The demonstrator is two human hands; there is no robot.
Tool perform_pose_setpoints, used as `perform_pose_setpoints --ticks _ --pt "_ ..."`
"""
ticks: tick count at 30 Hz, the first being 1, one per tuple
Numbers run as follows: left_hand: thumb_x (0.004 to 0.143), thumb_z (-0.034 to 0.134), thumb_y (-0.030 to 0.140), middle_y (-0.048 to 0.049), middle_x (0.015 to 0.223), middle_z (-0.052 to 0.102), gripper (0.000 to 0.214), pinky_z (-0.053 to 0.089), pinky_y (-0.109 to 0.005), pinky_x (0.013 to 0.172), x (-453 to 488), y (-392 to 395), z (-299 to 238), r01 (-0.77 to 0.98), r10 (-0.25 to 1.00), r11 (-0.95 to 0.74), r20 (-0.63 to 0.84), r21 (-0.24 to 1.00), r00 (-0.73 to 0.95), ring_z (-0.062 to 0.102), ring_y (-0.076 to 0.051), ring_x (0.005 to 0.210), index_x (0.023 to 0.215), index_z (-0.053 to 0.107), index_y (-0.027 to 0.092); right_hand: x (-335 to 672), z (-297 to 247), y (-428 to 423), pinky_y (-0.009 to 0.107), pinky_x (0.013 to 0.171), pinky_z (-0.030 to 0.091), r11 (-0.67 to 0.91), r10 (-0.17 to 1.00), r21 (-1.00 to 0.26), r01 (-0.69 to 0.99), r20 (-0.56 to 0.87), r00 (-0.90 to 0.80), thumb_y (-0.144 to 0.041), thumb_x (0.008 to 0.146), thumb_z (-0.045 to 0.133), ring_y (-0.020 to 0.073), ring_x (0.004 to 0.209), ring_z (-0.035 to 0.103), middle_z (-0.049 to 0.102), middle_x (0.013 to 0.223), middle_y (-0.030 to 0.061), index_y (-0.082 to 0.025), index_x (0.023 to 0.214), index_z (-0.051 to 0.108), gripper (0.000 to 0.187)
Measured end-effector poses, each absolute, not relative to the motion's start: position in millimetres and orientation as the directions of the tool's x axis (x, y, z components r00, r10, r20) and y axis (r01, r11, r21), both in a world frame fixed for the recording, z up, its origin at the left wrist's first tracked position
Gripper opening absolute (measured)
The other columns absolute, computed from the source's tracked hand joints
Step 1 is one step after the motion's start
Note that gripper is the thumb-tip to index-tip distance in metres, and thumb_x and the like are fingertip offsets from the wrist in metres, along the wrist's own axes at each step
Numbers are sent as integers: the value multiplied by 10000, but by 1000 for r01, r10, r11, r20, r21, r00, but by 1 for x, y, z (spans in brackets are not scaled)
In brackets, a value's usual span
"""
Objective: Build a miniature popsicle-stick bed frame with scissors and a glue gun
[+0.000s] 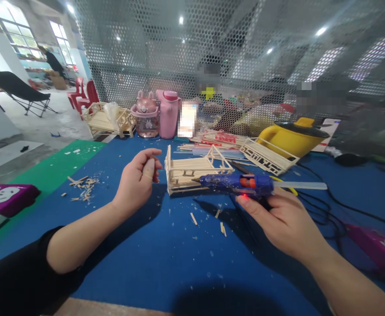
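My right hand (287, 219) is wrapped round a blue hot glue gun (225, 183). A clear glue stick (304, 185) sticks out of its back end, and a red light glows near my thumb. The gun's nozzle points left, in front of a small wooden-stick model (192, 166) with rails and a slatted deck. To the left of the model, and apart from it, my left hand (139, 175) is raised with its fingers curled and thumb pressed to them. Whatever those fingers pinch, if anything, is too small or hidden to name.
Wood scraps (83, 188) lie at left, with a few bits in front. Behind stand another stick model (108, 120), a pink bottle (169, 115), a yellow pot (287, 139) and a stick railing piece (268, 156). Black cables (324, 210) run at right. A perforated metal screen (166, 52) closes the back.
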State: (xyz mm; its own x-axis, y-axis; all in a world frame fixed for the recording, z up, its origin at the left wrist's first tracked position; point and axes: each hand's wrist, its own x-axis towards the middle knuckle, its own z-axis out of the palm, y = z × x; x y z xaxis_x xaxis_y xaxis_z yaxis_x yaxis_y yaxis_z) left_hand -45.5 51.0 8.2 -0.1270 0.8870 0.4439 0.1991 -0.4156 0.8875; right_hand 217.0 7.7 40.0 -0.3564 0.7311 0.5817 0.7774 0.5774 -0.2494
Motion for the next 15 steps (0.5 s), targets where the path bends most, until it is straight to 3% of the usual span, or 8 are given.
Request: perform_pose_setpoints --ticks 4,7,10,13,15 --pt "787 431 207 55 581 373 97 323 -190 407 -47 54 15 -13 953 -251 244 968 -179 336 -73 449 838 512 189 218 41 9 313 824 530 588 756 -322 742 546 -361 -324 858 515 201 883 663 714 943 31 -233 963 679 215" --pt "751 434 198 55 571 332 110 308 -195 420 -48 52 19 -75 971 -212 202 974 -127 326 -86 468 836 504 194 220 40 12 326 806 542 579 773 -371 726 532 -345 -333 858 512 209 880 665 716 927 34 -230 960 684 225" --pt "794 445 271 45 612 374 171 342 -219 477 -50 52 20 184 940 -326 338 927 -40 366 -103 514 933 520 204 223 39 14 320 790 550 573 786 -413 708 523 -330 -336 855 514 204 859 670 718 908 35 -215 928 687 223" --pt "784 540 350 10 712 485 261 382 -252 595 -51 57 21 564 830 -527 528 636 179 453 -129 635 990 566 193 225 39 13 307 766 556 562 796 -439 701 516 -315 -343 849 517 203 847 674 720 887 37 -208 839 689 219" --pt "802 534 371 -23 797 555 254 393 -270 671 -50 63 20 649 767 -605 556 461 319 506 -152 728 964 595 185 225 39 13 308 764 556 554 803 -448 701 511 -308 -350 849 515 204 848 674 720 891 42 -205 812 686 227"
